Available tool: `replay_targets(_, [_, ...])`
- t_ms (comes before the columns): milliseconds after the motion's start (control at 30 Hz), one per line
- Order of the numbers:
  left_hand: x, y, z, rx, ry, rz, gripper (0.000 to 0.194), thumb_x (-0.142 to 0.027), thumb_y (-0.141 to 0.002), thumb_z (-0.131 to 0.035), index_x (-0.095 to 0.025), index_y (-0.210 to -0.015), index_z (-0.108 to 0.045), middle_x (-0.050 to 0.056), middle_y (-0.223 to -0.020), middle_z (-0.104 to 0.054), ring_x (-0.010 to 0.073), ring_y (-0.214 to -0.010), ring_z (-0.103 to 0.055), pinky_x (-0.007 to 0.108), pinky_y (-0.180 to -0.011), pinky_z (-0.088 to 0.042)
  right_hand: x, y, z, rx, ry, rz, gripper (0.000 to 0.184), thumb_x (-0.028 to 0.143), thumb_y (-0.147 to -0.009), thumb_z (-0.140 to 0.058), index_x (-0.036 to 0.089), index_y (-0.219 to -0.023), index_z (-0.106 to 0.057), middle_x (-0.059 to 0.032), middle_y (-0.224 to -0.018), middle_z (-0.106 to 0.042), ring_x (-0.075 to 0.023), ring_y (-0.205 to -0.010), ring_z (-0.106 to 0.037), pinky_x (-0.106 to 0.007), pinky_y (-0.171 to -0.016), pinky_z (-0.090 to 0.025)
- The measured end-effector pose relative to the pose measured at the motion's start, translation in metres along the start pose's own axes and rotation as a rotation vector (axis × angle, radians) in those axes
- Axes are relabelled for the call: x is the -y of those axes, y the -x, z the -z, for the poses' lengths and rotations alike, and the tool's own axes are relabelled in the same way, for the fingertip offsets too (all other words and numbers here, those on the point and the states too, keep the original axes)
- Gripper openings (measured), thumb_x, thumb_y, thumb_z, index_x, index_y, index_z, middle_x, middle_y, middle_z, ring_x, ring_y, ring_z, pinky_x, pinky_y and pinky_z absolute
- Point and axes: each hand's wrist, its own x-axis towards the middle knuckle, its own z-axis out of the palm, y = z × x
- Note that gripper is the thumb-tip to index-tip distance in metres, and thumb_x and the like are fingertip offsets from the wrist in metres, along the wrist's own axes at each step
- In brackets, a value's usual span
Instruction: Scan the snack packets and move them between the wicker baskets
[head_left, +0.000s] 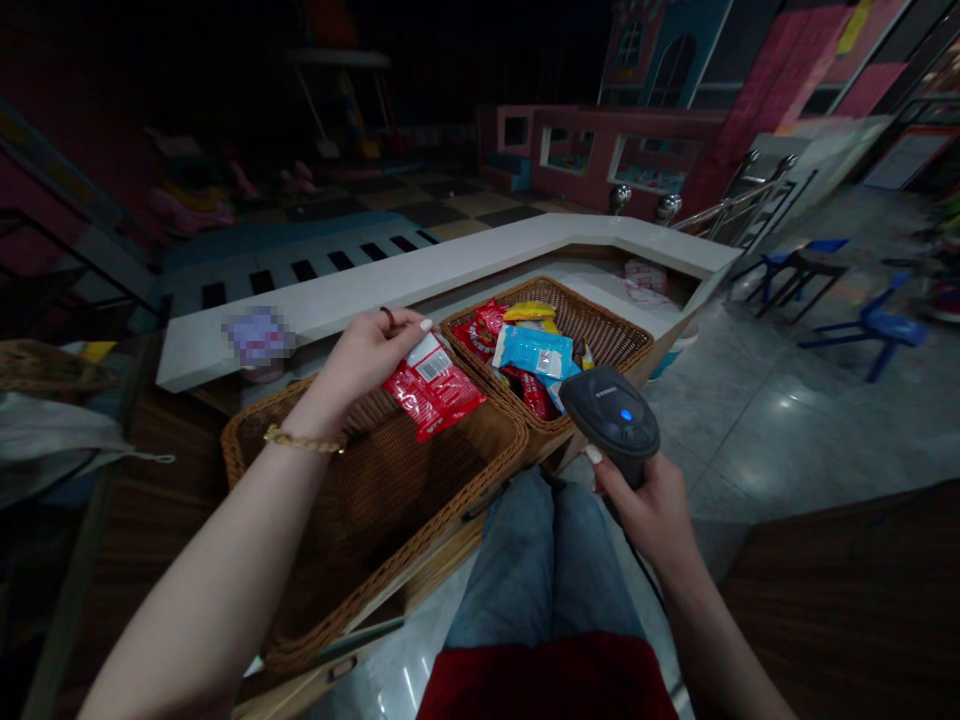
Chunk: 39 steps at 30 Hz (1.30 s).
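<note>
A red snack packet hangs from my left hand, pinched at its top with the white barcode label facing up. It is above the near wicker basket, whose visible inside is bare. My right hand grips a black barcode scanner with a blue light on top; its head points toward the baskets. Between the hands, a second wicker basket holds several packets: a blue packet on top, a yellow packet behind it, and red packets around them.
A white counter ledge runs behind the baskets. At its left end sits a small pixelated item. Blue chairs and a dark stool stand on the grey floor to the right. A cable hangs below the scanner.
</note>
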Motion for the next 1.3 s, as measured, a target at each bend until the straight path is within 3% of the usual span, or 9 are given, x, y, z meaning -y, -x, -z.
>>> replay_targets(133, [0.013,-0.001,-0.004,0.35,-0.353,0.068,0.018,-0.041,-0.081,-0.069,-0.025,-0.079,-0.078,0.001,-0.067,-0.072,0.0175,-0.054,-0.059,0.029,-0.056,-0.045,0.001,0.001,0.001,0.004,-0.002,-0.003,0.032,0.047,-0.086,-0.066,0.022,-0.067,-0.063,-0.0023,-0.06,-0.066,-0.0221,-0.062,-0.064,-0.031,-0.06,-0.046])
replay_targets(200, [0.014,0.0,-0.01,0.302,-0.503,0.042,0.017,-0.04,-0.082,-0.069,-0.026,-0.08,-0.079,0.002,-0.07,-0.073,0.0205,-0.059,-0.062,0.033,-0.064,-0.047,0.001,0.002,0.001,0.014,-0.005,-0.002,0.032,0.047,-0.086,-0.066,0.022,-0.067,-0.063,-0.0021,-0.059,-0.065,-0.0219,-0.062,-0.063,-0.031,-0.06,-0.046])
replay_targets(367, [0.005,0.001,-0.04,-0.051,-0.588,-0.173,0.028,-0.035,-0.096,-0.055,-0.022,-0.113,-0.073,0.008,-0.1,-0.078,0.0277,-0.095,-0.069,0.048,-0.104,-0.043,0.001,0.002,-0.003,0.025,0.0,0.003,0.033,0.047,-0.087,-0.065,0.022,-0.066,-0.061,-0.002,-0.059,-0.065,-0.0213,-0.06,-0.062,-0.031,-0.059,-0.045])
replay_targets(500, [0.006,0.0,-0.076,0.034,-0.55,-0.25,0.041,-0.04,-0.1,-0.053,-0.022,-0.136,-0.06,0.01,-0.125,-0.074,0.03,-0.124,-0.062,0.06,-0.123,-0.015,-0.002,0.003,-0.006,0.043,0.005,0.015,0.031,0.045,-0.088,-0.064,0.023,-0.068,-0.061,-0.0021,-0.062,-0.066,-0.021,-0.06,-0.062,-0.031,-0.058,-0.045])
replay_targets(600, [0.009,-0.001,-0.096,0.116,-0.474,-0.226,0.039,-0.04,-0.103,-0.048,-0.024,-0.137,-0.059,0.009,-0.139,-0.068,0.029,-0.132,-0.059,0.063,-0.125,0.0,-0.004,0.005,-0.008,0.06,-0.012,0.024,0.026,0.043,-0.088,-0.064,0.023,-0.071,-0.061,-0.0017,-0.064,-0.066,-0.0209,-0.061,-0.063,-0.031,-0.059,-0.045])
replay_targets(733, [0.012,-0.001,-0.107,0.124,-0.369,-0.161,0.03,-0.031,-0.103,-0.049,-0.027,-0.128,-0.065,0.004,-0.124,-0.076,0.0246,-0.124,-0.065,0.062,-0.124,0.007,-0.006,0.007,-0.011,0.071,-0.015,0.019,0.024,0.04,-0.088,-0.064,0.023,-0.072,-0.061,-0.0017,-0.066,-0.067,-0.0208,-0.062,-0.062,-0.031,-0.059,-0.045])
replay_targets(900, [0.014,-0.004,-0.104,0.059,-0.223,-0.096,0.021,-0.022,-0.098,-0.057,-0.027,-0.11,-0.073,0.0,-0.108,-0.081,0.0214,-0.11,-0.072,0.061,-0.125,-0.001,-0.004,0.006,-0.015,0.082,-0.02,0.032,0.022,0.039,-0.088,-0.063,0.023,-0.074,-0.061,-0.0012,-0.066,-0.067,-0.0206,-0.061,-0.062,-0.031,-0.06,-0.046])
replay_targets(1100, [0.014,-0.009,-0.086,0.027,-0.008,-0.202,0.028,-0.018,-0.091,-0.06,-0.022,-0.117,-0.071,0.003,-0.093,-0.081,0.0206,-0.094,-0.074,0.046,-0.109,-0.044,-0.003,0.006,-0.014,0.078,0.016,0.036,0.021,0.039,-0.088,-0.062,0.023,-0.074,-0.062,-0.0016,-0.065,-0.067,-0.0212,-0.061,-0.063,-0.031,-0.06,-0.046])
replay_targets(1300, [0.014,-0.001,-0.07,0.0,-0.009,-0.197,0.027,-0.019,-0.091,-0.058,-0.021,-0.114,-0.073,0.004,-0.096,-0.08,0.0209,-0.096,-0.072,0.039,-0.097,-0.051,-0.001,0.006,-0.014,0.094,0.037,0.057,0.018,0.038,-0.089,-0.061,0.022,-0.08,-0.064,-0.0023,-0.067,-0.069,-0.0219,-0.062,-0.064,-0.031,-0.061,-0.048])
